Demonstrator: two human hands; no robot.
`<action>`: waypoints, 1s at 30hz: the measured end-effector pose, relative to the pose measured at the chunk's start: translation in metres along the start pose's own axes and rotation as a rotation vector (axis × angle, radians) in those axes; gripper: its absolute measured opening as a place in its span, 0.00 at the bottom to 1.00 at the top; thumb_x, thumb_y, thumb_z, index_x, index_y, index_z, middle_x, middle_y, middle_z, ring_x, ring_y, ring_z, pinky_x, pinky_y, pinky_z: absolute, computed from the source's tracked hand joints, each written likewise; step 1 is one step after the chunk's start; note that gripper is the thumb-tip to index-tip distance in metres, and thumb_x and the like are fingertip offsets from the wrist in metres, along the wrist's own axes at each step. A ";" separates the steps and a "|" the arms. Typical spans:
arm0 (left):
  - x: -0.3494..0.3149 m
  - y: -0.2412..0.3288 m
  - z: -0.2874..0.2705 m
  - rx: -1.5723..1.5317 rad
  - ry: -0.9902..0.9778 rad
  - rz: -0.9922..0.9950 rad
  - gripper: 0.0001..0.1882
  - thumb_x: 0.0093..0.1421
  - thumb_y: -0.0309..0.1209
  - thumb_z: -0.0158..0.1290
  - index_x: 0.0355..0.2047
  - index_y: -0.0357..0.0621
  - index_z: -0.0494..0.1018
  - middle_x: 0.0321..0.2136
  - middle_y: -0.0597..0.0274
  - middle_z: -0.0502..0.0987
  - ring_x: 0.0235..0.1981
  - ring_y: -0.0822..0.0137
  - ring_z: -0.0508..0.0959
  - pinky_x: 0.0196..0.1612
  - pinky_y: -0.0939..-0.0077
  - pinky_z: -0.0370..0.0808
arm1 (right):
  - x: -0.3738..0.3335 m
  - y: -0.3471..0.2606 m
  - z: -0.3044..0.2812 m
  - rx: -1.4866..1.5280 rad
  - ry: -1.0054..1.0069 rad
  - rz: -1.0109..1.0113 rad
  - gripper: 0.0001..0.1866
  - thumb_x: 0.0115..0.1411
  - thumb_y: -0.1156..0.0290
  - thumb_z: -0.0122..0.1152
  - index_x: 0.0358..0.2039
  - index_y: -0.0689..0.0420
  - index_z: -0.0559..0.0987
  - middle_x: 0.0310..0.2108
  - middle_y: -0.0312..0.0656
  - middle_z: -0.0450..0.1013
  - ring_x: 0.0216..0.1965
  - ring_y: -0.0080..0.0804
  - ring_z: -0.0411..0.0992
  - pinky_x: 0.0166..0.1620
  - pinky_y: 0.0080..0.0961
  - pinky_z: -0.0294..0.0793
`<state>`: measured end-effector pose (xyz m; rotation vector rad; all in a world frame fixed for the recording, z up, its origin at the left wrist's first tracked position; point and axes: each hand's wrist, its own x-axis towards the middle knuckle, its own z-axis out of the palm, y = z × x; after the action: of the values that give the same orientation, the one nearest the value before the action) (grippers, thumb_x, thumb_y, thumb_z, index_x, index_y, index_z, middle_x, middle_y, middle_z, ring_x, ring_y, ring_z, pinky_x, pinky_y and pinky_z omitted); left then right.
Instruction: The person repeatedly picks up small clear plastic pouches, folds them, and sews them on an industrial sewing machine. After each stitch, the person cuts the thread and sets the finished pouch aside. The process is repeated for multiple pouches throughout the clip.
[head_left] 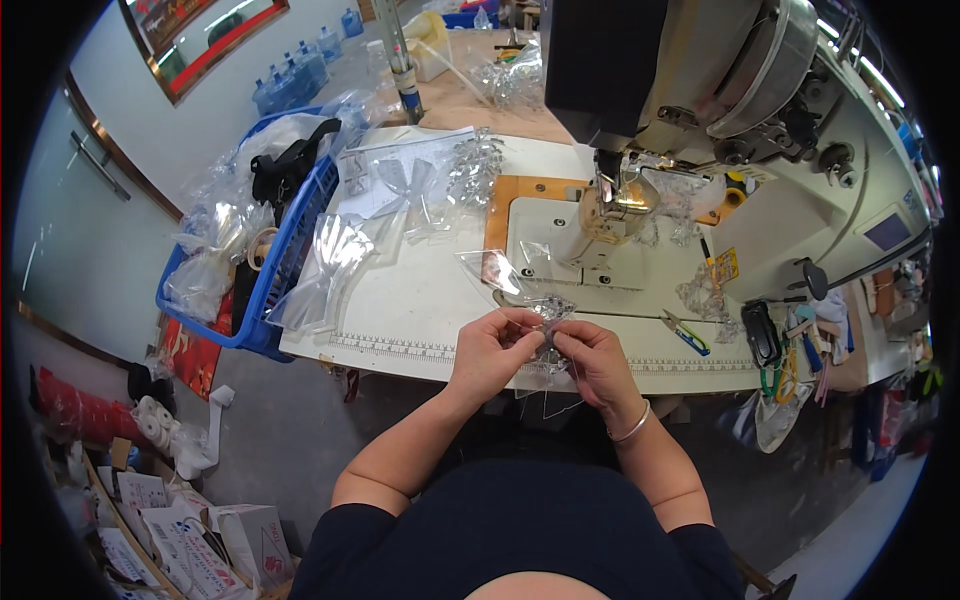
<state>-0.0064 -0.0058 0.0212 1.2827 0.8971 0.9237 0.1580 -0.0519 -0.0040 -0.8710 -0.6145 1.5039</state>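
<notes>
Both my hands meet over the front edge of a white sewing table [400, 290]. Between them is a piece of clear plastic sheet [548, 308], crumpled and shiny. My left hand [497, 350] pinches its left side, and my right hand [597, 365], with a bangle at the wrist, pinches its right side. A thin strand or narrow edge of the clear material hangs below the fingers. Just beyond my hands stands the industrial sewing machine [840, 190], its post bed [583, 240] rising from a metal plate. A flat clear plastic piece [490, 270] lies before that plate.
Cut clear plastic pieces [335, 260] and a paper sheet [370, 180] lie on the table's left. Beside it stands a blue basket [300, 230] full of plastic bags. Thread snips [685, 332] rest to the right, near a black object [762, 332]. Cardboard boxes [250, 545] sit lower left.
</notes>
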 end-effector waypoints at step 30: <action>0.002 -0.019 -0.006 -0.137 -0.222 -0.068 0.06 0.55 0.25 0.54 0.33 0.36 0.72 0.28 0.63 0.75 0.28 0.77 0.73 0.35 0.83 0.71 | 0.021 -0.030 0.008 -0.586 0.007 -0.182 0.08 0.61 0.69 0.55 0.36 0.60 0.76 0.29 0.34 0.73 0.27 0.19 0.70 0.31 0.18 0.71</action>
<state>-0.0100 -0.0027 0.0014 1.2027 0.6876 0.7590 0.1695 -0.0267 0.0209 -1.2229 -1.1285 1.1651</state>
